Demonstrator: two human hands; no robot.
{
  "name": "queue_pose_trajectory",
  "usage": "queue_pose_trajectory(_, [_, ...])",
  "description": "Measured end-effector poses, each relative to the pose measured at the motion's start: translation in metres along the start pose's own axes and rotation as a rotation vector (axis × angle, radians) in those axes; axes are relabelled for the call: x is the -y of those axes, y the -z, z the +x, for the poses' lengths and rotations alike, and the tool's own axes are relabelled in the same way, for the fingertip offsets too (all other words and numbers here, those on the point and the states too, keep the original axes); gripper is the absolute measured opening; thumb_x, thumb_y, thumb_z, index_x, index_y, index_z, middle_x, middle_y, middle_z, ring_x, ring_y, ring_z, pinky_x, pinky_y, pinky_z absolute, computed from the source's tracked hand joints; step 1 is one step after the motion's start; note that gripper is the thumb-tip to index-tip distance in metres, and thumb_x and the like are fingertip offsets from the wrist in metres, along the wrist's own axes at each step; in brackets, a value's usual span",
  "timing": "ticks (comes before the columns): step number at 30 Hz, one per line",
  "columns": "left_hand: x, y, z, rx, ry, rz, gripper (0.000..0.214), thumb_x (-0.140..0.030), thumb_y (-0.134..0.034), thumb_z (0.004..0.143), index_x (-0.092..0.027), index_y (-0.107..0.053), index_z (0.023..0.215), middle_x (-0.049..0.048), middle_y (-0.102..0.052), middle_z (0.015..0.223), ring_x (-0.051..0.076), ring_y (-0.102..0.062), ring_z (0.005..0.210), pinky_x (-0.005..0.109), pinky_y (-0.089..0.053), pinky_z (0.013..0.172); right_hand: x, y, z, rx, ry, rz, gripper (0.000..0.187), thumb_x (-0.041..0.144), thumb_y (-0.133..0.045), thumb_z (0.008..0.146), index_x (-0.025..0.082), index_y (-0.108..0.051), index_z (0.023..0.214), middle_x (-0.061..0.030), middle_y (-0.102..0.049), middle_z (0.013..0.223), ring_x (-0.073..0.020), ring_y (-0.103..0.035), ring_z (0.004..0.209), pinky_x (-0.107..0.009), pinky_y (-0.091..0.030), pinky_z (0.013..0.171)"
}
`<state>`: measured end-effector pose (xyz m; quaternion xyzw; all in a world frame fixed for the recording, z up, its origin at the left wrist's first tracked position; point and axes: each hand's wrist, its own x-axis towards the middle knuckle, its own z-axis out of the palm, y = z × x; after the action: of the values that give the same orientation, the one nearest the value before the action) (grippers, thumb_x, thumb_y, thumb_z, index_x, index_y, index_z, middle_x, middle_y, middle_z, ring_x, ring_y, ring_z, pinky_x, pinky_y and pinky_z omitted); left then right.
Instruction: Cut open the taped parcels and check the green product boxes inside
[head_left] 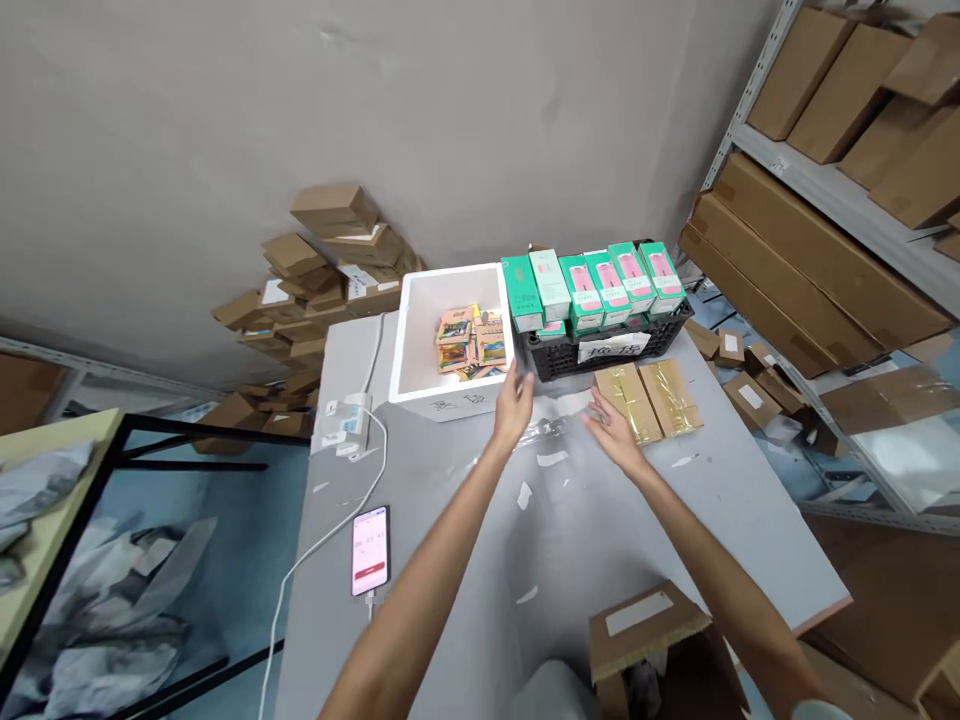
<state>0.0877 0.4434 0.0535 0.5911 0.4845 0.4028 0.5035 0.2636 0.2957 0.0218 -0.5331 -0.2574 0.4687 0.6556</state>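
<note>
My left hand (514, 408) is at the front right corner of the white foam box (420, 392), thumb apart from its stretched fingers. I cannot tell whether it touches the box. Inside the box lie several small colourful packets (474, 340). My right hand (611, 430) has its fingers spread beside two taped cardboard boxes (671, 398) and holds nothing. Strips of clear tape (544, 432) are stuck to the table between the hands. Behind them stands a black plastic crate (555, 360) with several green and pink boxes (585, 293) upright in it.
A phone (370, 550) on a cable and a power strip (349, 428) lie on the grey table (465, 520) at left. An open cardboard box (645, 625) stands at the near edge. Cartons are piled behind the table (337, 260) and on the right shelves (847, 170).
</note>
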Motion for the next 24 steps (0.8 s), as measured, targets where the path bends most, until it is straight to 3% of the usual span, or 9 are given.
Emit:
queue_pose_trajectory(3, [0.056, 0.015, -0.140, -0.027, 0.199, 0.007, 0.082, -0.074, -0.086, 0.094, -0.028, -0.069, 0.160, 0.0180, -0.059, 0.179, 0.043, -0.055, 0.169, 0.058, -0.045, 0.140, -0.007, 0.100, -0.089, -0.128, -0.030, -0.169, 0.077, 0.062, -0.103, 0.079, 0.029, -0.083, 0.146, -0.0155, -0.074, 0.163, -0.0377, -0.072, 0.153, -0.065, -0.058, 0.129])
queue_pose_trajectory(5, [0.079, 0.025, -0.238, -0.015, 0.380, 0.003, 0.085, -0.077, -0.087, 0.091, -0.029, -0.069, 0.158, 0.0177, -0.059, 0.180, 0.042, -0.055, 0.170, 0.058, -0.042, 0.143, -0.005, 0.160, -0.148, -0.228, -0.090, -0.287, 0.076, 0.066, -0.101, 0.081, 0.031, -0.083, 0.146, -0.0162, -0.074, 0.163, -0.0391, -0.072, 0.152, -0.067, -0.060, 0.127])
queue_pose_trajectory(8, [0.083, 0.034, -0.357, -0.025, 0.633, 0.010, 0.086, -0.082, -0.085, 0.090, -0.027, -0.070, 0.155, 0.0204, -0.065, 0.174, 0.041, -0.055, 0.170, 0.058, -0.041, 0.143, 0.005, 0.224, -0.226, -0.290, -0.260, -0.408, 0.079, 0.073, -0.100, 0.080, 0.028, -0.084, 0.143, -0.0201, -0.075, 0.161, -0.0412, -0.071, 0.152, -0.066, -0.060, 0.126])
queue_pose_trajectory(10, [0.077, 0.031, -0.409, 0.011, 0.749, 0.014, 0.089, -0.085, -0.083, 0.091, -0.025, -0.070, 0.155, 0.0215, -0.067, 0.172, 0.041, -0.055, 0.170, 0.058, -0.039, 0.144, 0.005, 0.248, -0.263, -0.246, -0.403, -0.450, 0.083, 0.078, -0.099, 0.079, 0.026, -0.084, 0.142, -0.0216, -0.076, 0.160, -0.0414, -0.072, 0.151, -0.067, -0.057, 0.129])
queue_pose_trajectory(14, [0.077, 0.007, -0.465, 0.155, 0.883, -0.021, 0.103, -0.092, -0.079, 0.090, -0.024, -0.066, 0.165, 0.0209, -0.059, 0.180, 0.043, -0.052, 0.171, 0.058, -0.034, 0.146, -0.017, 0.269, -0.300, -0.025, -0.632, -0.483, 0.096, 0.085, -0.099, 0.073, 0.025, -0.082, 0.147, -0.0199, -0.075, 0.162, -0.0412, -0.070, 0.153, -0.070, -0.049, 0.135])
queue_pose_trajectory(18, [0.092, -0.023, -0.482, 0.279, 0.833, -0.026, 0.105, -0.095, -0.075, 0.090, -0.030, -0.063, 0.171, 0.0115, -0.051, 0.187, 0.042, -0.040, 0.179, 0.055, -0.030, 0.148, -0.038, 0.279, -0.300, 0.311, -0.663, -0.451, 0.093, 0.080, -0.095, 0.085, 0.032, -0.074, 0.163, -0.0125, -0.069, 0.172, -0.0395, -0.065, 0.160, -0.063, -0.047, 0.140])
queue_pose_trajectory(21, [0.110, -0.038, -0.484, 0.219, 0.809, -0.143, 0.100, -0.100, -0.061, 0.096, -0.035, -0.063, 0.171, 0.0068, -0.051, 0.188, 0.041, -0.043, 0.177, 0.055, -0.037, 0.145, -0.047, 0.293, -0.291, 0.484, -0.639, -0.397, 0.098, 0.081, -0.090, 0.091, 0.035, -0.064, 0.173, -0.0085, -0.062, 0.180, -0.0402, -0.059, 0.165, -0.061, -0.048, 0.141])
queue_pose_trajectory(24, [0.137, -0.050, -0.482, 0.125, 0.791, -0.303, 0.096, -0.104, -0.046, 0.099, -0.035, -0.070, 0.162, 0.0082, -0.064, 0.177, 0.041, -0.055, 0.168, 0.057, -0.046, 0.137, -0.063, 0.311, -0.281, 0.542, -0.639, -0.313, 0.098, 0.089, -0.079, 0.096, 0.038, -0.058, 0.178, -0.0058, -0.053, 0.187, -0.0375, -0.053, 0.170, -0.060, -0.050, 0.138])
